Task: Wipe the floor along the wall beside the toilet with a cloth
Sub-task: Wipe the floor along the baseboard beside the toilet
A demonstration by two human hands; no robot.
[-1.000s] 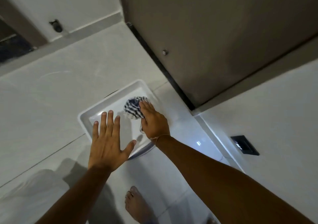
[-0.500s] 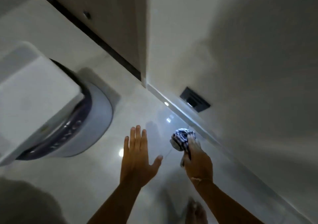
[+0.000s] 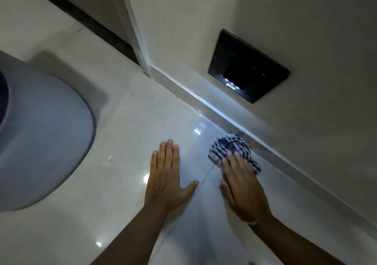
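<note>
A crumpled blue-and-white checked cloth (image 3: 229,146) lies on the glossy white floor tiles (image 3: 130,126), right against the skirting (image 3: 265,154) at the foot of the wall. My right hand (image 3: 242,185) presses flat on the near part of the cloth, fingers spread over it. My left hand (image 3: 166,175) rests flat on the floor to the left of the cloth, fingers together and thumb out, holding nothing. The grey-white toilet base (image 3: 40,134) fills the left side.
A black square wall plate (image 3: 247,66) sits low on the wall above the skirting. A dark strip (image 3: 81,18) runs under a panel at the far corner. Floor lies between the toilet and the wall.
The cloth was lifted off the white toilet tank lid, carried down to the right, and now lies pressed on the floor by the skirting. My left hand came down flat onto the tiles.
</note>
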